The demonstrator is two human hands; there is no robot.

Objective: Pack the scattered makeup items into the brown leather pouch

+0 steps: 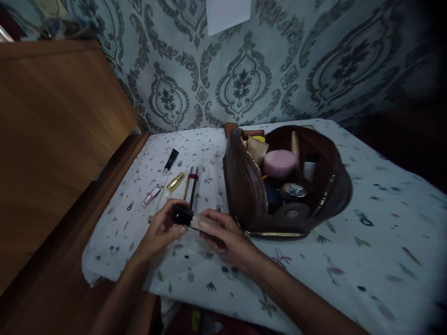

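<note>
A small bottle (199, 221) with a black cap lies sideways between my two hands. The fingers of my left hand (164, 228) close round its black cap, and my right hand (226, 235) grips its clear, beige-tinted body. Just beyond them a silver tube (191, 186) with a red band lies on the patterned cloth. Left of it are a gold vial (175, 182), a small pink tube (151, 197) and a black tube (171, 161). An unzipped brown bag (244, 186) stands to the right, holding a pink oval item (280, 163), a beige tube (257, 150) and several other items.
A wooden cabinet (52, 139) rises along the left side of the cloth-covered table (349, 265). Patterned wallpaper (240, 83) with a white paper (228, 14) is behind. A brown item (230, 129) sits behind the bag.
</note>
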